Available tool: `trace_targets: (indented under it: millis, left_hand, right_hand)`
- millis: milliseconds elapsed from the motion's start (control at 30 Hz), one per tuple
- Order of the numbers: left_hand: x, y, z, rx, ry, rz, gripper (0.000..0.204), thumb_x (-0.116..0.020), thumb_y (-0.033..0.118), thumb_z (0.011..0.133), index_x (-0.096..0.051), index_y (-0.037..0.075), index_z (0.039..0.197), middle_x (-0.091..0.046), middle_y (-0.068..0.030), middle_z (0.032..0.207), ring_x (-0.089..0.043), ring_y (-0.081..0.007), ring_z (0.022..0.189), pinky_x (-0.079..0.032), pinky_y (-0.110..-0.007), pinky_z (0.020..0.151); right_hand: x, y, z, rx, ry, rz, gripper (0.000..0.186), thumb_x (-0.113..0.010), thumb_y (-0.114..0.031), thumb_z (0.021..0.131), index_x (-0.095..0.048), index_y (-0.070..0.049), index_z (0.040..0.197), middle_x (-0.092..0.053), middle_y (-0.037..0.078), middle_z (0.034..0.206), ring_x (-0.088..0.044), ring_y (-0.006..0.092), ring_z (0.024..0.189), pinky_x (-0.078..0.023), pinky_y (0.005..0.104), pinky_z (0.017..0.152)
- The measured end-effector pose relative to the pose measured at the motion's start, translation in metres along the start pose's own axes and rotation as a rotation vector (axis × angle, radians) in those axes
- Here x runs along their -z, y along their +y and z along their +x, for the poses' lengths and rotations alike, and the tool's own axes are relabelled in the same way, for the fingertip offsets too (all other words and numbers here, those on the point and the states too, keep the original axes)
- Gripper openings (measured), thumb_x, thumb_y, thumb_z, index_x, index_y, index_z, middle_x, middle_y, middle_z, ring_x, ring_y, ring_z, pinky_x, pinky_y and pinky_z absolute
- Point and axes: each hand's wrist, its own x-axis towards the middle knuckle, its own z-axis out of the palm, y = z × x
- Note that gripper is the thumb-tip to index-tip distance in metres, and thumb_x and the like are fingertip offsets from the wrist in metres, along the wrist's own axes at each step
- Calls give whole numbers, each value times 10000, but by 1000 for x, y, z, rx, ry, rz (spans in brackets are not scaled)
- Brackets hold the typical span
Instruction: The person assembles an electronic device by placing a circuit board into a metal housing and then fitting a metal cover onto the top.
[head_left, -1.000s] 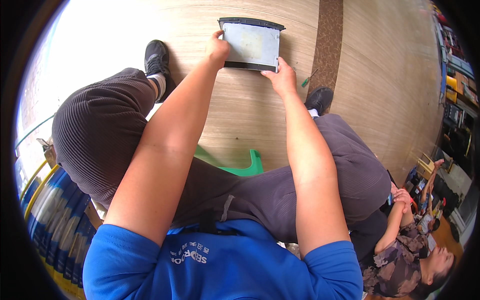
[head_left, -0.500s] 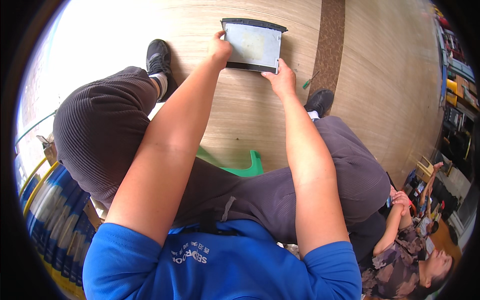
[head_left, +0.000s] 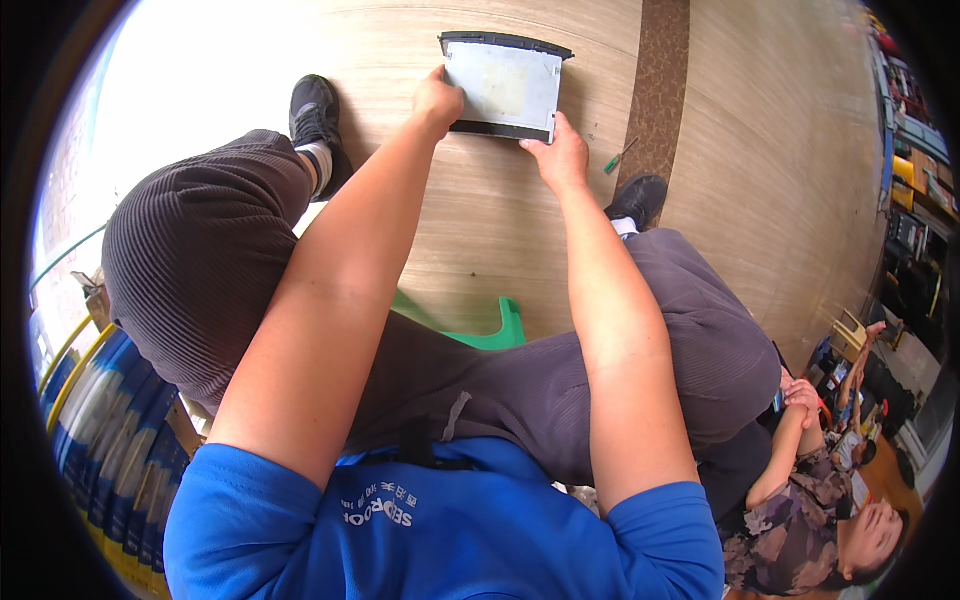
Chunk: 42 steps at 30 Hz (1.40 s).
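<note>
A flat grey metal box with a black curved strip (head_left: pixel 502 88) along its far edge and a darker band on its near edge is between my hands at the top middle. My left hand (head_left: pixel 437 100) grips its left side, fingertips curled at the edge. My right hand (head_left: pixel 560 152) holds its lower right corner, thumb along the near edge; some fingers are hidden. A small green-handled screwdriver (head_left: pixel 614 160) lies on the floor to the right of my right hand.
My shoes (head_left: pixel 636 200) are on the pale floor (head_left: pixel 760 150), which has a brown stripe. A green plastic stool (head_left: pixel 509 322) is under me. Rolled blue-labelled items (head_left: pixel 105 440) stand at left. A co-worker in camouflage (head_left: pixel 795 530) sits at lower right, before cluttered shelves (head_left: pixel 905 180).
The box and both hands have shifted very slightly upward in the picture since half a second ago. The grip looks the same.
</note>
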Motion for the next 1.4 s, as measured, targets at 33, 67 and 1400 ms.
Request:
trace_targets:
  millis: [33, 67, 1400]
  left_hand:
    - [1, -2, 0, -9, 5, 8, 577, -558, 34, 828, -474, 113, 1394, -649, -137, 1199, -638, -251, 1058, -511, -341, 892]
    - [2, -3, 1, -7, 7, 9, 577, -558, 34, 828, -474, 113, 1394, -649, -137, 1199, -638, -251, 1058, -511, -341, 892]
    - [-8, -9, 8, 30, 21, -79, 562, -604, 100, 896, -433, 159, 1428, -635, -161, 1209, -634, -246, 1011, -524, -363, 829]
  right_hand:
    - [-1, -1, 0, 6, 4, 5, 573, -819, -160, 700, -559, -20, 1191, -677, 183, 1062, -646, 325, 998, -506, 393, 854]
    - [-1, -2, -1, 7, 1, 6, 573, -819, -160, 700, -559, -20, 1191, -677, 183, 1062, -646, 325, 998, -506, 393, 854]
    - [-4, 8, 3, 15, 32, -2, 506, -812, -159, 705, -575, -41, 1135, -677, 149, 1021, -643, 293, 950, -497, 383, 822]
